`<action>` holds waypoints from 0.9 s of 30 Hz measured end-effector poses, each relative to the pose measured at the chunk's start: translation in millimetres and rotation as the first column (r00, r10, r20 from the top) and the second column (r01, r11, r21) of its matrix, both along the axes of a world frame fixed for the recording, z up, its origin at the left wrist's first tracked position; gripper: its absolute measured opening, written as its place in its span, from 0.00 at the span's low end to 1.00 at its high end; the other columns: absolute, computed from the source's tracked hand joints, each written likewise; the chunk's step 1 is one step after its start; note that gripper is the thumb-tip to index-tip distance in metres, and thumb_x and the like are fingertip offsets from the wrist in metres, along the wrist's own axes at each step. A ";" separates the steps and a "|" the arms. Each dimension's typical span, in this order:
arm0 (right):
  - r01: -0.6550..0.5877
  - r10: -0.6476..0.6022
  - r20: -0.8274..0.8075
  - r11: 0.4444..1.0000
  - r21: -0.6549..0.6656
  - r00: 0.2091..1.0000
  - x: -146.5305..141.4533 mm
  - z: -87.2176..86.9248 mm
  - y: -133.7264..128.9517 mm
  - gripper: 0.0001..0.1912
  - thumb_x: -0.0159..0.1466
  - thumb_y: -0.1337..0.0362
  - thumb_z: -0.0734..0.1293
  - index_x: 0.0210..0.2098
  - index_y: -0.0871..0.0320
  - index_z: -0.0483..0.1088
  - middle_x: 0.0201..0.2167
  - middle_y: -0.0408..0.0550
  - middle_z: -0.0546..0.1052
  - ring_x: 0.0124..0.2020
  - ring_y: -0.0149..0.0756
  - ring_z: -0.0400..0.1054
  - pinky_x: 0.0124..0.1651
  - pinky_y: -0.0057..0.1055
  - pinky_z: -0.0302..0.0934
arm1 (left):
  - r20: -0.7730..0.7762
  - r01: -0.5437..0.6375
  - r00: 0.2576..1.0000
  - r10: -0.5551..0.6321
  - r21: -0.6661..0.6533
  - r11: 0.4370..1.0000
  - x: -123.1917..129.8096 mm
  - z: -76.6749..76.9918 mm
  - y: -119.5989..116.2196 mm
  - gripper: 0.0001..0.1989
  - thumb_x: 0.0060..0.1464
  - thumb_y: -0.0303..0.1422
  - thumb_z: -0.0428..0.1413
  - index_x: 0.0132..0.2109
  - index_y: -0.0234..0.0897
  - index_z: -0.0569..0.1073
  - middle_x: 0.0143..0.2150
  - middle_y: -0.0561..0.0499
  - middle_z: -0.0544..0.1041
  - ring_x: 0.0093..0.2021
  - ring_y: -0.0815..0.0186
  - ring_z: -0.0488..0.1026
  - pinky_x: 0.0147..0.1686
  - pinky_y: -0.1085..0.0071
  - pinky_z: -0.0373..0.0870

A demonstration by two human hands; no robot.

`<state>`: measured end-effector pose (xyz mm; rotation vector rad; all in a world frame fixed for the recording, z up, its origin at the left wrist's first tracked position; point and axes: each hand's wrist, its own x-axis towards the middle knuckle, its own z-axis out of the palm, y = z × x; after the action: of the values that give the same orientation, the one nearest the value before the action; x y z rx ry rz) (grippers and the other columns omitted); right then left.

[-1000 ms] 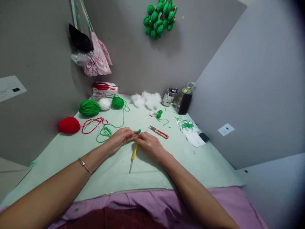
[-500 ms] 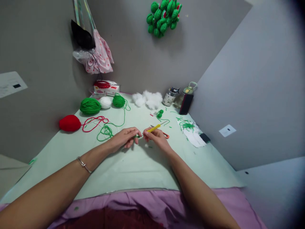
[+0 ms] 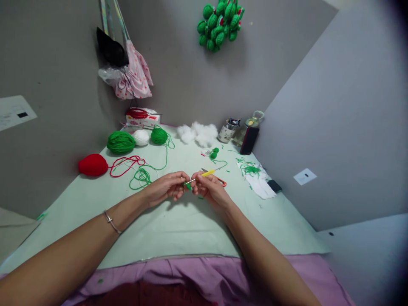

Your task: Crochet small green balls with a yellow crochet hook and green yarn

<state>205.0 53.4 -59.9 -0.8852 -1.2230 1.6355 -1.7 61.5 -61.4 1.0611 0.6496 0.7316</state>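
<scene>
Between the fingertips of my left hand (image 3: 168, 186) a small green crochet piece (image 3: 188, 186) is pinched. My right hand (image 3: 210, 189) grips a crochet hook with a yellow handle (image 3: 208, 173), its thin metal shaft pointing left to the green piece. Both hands nearly touch over the middle of the table. Orange-handled scissors (image 3: 223, 182) lie partly hidden behind my right hand. A loose tangle of green yarn (image 3: 140, 177) lies just left of my left hand.
Red yarn (image 3: 93, 165), a large green ball (image 3: 121, 142), a white ball (image 3: 140, 137) and a smaller green ball (image 3: 158, 135) line the left. White stuffing (image 3: 197, 134), a pen cup (image 3: 228, 131) and a phone (image 3: 249, 140) stand behind. Green scraps (image 3: 250, 169) lie right on white paper (image 3: 263, 187).
My fingers have shifted slightly, and more of the green piece and the hook's shaft now shows between them. The yellow handle sits a little lower and flatter.
</scene>
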 end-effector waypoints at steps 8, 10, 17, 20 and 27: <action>0.169 -0.168 -0.011 0.979 0.115 0.986 -2.9 0.7 -2.4 0.20 0.55 0.47 0.80 0.36 0.55 0.81 0.26 0.42 0.78 0.25 0.28 0.66 0.31 0.28 0.64 | 0.001 -0.044 0.999 0.044 0.042 0.998 5.4 10.4 -8.6 0.12 0.53 0.38 0.68 0.39 0.38 0.76 0.32 0.54 0.74 0.29 0.69 0.71 0.31 0.72 0.71; 0.193 -0.196 0.001 0.968 0.162 0.981 -4.4 4.1 -7.9 0.17 0.56 0.48 0.79 0.37 0.54 0.82 0.26 0.42 0.77 0.26 0.29 0.67 0.32 0.30 0.64 | -0.009 -0.067 0.998 0.068 0.065 0.996 7.8 13.3 -11.5 0.12 0.53 0.39 0.68 0.37 0.38 0.75 0.31 0.54 0.74 0.29 0.69 0.70 0.32 0.72 0.71; 0.190 -0.267 0.148 0.899 0.394 0.952 -6.5 30.3 -40.4 0.08 0.57 0.58 0.80 0.34 0.52 0.83 0.37 0.47 0.79 0.35 0.35 0.72 0.38 0.33 0.68 | -0.067 -0.118 0.989 0.132 0.185 0.976 12.5 23.1 -27.7 0.14 0.49 0.41 0.69 0.35 0.37 0.78 0.30 0.53 0.77 0.29 0.66 0.73 0.37 0.68 0.71; 0.237 -0.301 0.123 0.898 0.371 0.946 -4.7 35.8 -54.5 0.05 0.57 0.60 0.79 0.33 0.51 0.82 0.34 0.45 0.79 0.32 0.35 0.72 0.38 0.35 0.69 | -0.131 -0.067 0.986 0.100 0.236 0.969 8.3 30.9 -34.1 0.13 0.52 0.42 0.68 0.38 0.38 0.80 0.29 0.52 0.79 0.30 0.63 0.76 0.38 0.66 0.72; 0.488 -0.481 -0.092 0.870 0.071 0.872 -0.1 32.1 -80.2 0.08 0.50 0.65 0.80 0.28 0.52 0.79 0.29 0.42 0.77 0.29 0.31 0.66 0.33 0.31 0.63 | -0.315 -0.177 0.882 0.350 0.467 0.867 -49.6 54.7 -10.2 0.10 0.44 0.33 0.72 0.36 0.43 0.82 0.42 0.49 0.77 0.33 0.63 0.70 0.31 0.71 0.65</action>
<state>204.9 -26.8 -27.9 -0.9733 -0.9212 1.1835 -51.2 51.4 -6.8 1.5671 1.0292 0.9424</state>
